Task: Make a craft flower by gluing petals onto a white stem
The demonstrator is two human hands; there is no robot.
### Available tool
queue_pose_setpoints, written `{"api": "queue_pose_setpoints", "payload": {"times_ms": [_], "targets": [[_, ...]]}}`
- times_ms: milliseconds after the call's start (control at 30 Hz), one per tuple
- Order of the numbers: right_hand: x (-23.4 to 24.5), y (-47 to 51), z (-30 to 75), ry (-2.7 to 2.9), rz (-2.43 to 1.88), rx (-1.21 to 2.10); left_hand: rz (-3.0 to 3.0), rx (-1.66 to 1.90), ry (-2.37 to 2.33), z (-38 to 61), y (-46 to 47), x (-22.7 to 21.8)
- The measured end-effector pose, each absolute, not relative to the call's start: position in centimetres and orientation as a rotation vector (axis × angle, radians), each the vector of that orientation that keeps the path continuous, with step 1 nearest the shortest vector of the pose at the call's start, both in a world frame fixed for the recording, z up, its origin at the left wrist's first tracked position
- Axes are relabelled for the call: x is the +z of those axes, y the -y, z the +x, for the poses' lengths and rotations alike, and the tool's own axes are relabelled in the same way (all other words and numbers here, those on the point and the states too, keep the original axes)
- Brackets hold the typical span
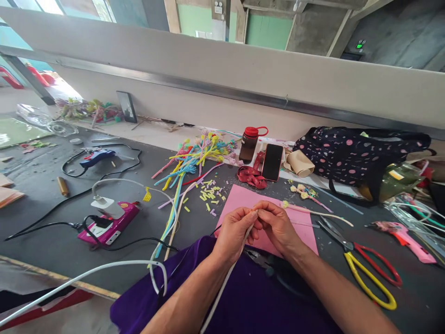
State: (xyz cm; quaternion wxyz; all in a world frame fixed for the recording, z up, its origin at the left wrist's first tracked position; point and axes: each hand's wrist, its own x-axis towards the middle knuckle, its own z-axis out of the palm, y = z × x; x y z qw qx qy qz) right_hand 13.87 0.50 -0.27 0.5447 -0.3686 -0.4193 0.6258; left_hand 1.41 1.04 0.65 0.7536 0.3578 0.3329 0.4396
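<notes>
My left hand [233, 235] and my right hand [277, 226] meet fingertip to fingertip above a pink sheet [295, 232], both closed in a pinch. A white chenille stem [227, 281] runs from the pinched fingers down past my left wrist over my lap. Its upper end is hidden among the fingers of both hands. Right of my right hand, a pale stem with a yellowish fuzzy tip [313, 212] lies across the sheet. Yellow and lilac cut bits [209, 194] are scattered to the left, below a pile of colourful chenille stems [201, 155].
Scissors with red and yellow handles [349, 248] and a pink glue gun [403, 236] lie right. Behind are a phone [272, 162], a red-lidded bottle [249, 144] and a dark patterned bag [347, 153]. A magenta power strip [118, 227] with trailing cables sits left.
</notes>
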Motion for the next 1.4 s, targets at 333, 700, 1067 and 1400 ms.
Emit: {"api": "queue_pose_setpoints", "payload": {"times_ms": [333, 700, 1067, 1400], "targets": [[1.5, -1.4, 16.5, 1.302, -1.021, 1.41, 0.809, 0.855, -0.734, 0.7, -1.6, 1.3], [2.2, -1.1, 16.3, 1.506, -1.138, 1.165, 0.876, 0.862, -0.771, 0.8, -1.7, 0.9], [2.0, -1.0, 16.4, 1.612, -1.144, 1.131, 0.828, 0.837, -0.775, 0.8, -1.8, 0.7], [1.4, -1.3, 16.3, 1.636, -1.153, 1.042, 0.802, 0.862, -0.839, 1.1, -1.6, 0.5]]}}
